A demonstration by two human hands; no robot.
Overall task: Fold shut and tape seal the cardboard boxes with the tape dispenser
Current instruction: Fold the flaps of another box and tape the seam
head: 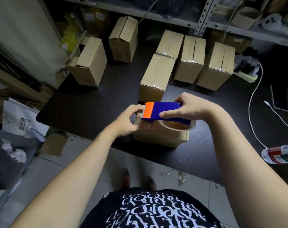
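While between hands (131,120) (191,107), dispenser (164,112) over box (159,137).

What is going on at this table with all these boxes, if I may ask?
A person is taping a box shut on the dark table. The right hand grips the blue and orange tape dispenser over the box's top, while the left hand holds the box's left end. Behind it, four taped boxes stand together; farther left, another box has a flap open.
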